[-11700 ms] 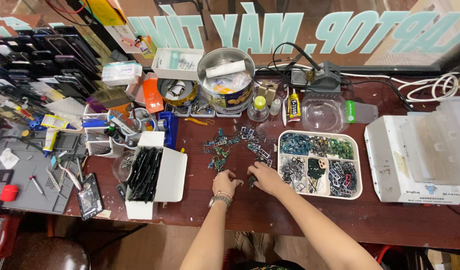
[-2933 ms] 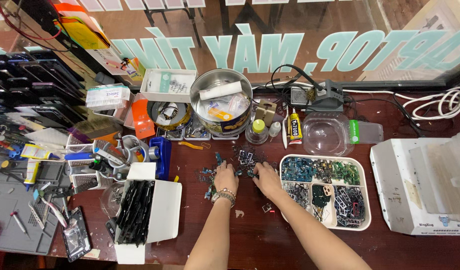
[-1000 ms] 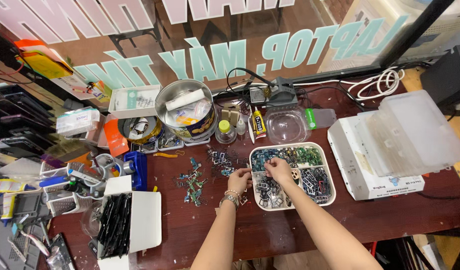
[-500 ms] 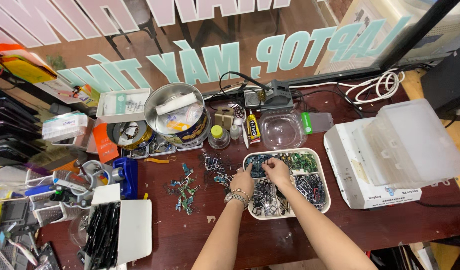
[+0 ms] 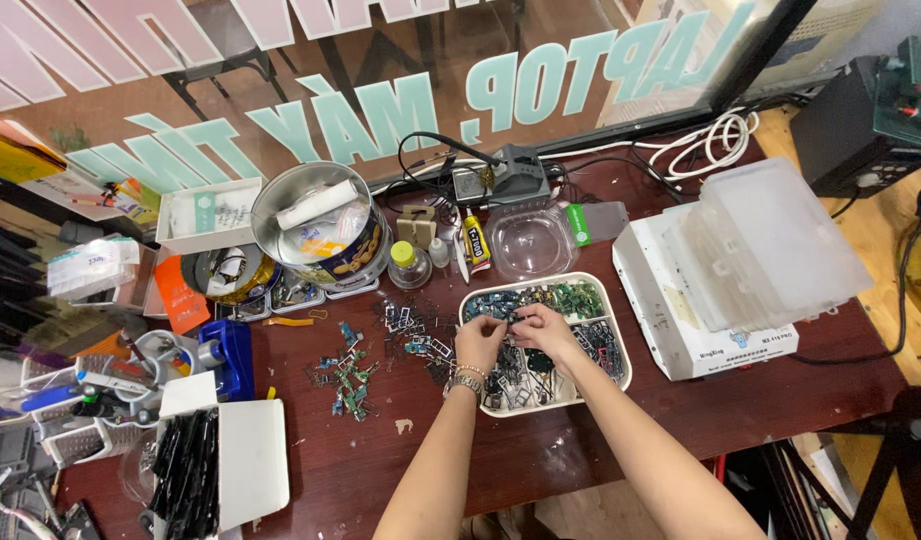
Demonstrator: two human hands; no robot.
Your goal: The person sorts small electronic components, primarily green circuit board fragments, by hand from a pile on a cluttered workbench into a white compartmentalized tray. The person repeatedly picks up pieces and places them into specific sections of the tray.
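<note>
1. Both hands are now working over the white tray [image 5: 620,375]: the left hand [image 5: 479,343] and right hand [image 5: 546,328] are meeting fingertip to fingertip, pinching one small dark part [image 5: 517,319] between them just above the tray's sorted piles.
2. A few seconds earlier, the hands were picking at the loose parts [image 5: 412,330] lying on the surface [image 5: 500,460] left of the tray; they have since shifted right, over the tray.
3. The parts beside the tray are lying untouched now, and a second scatter [image 5: 345,375] is sitting farther left.

Left hand [image 5: 480,343] and right hand [image 5: 546,327] meet, fingertips pinched.
</note>
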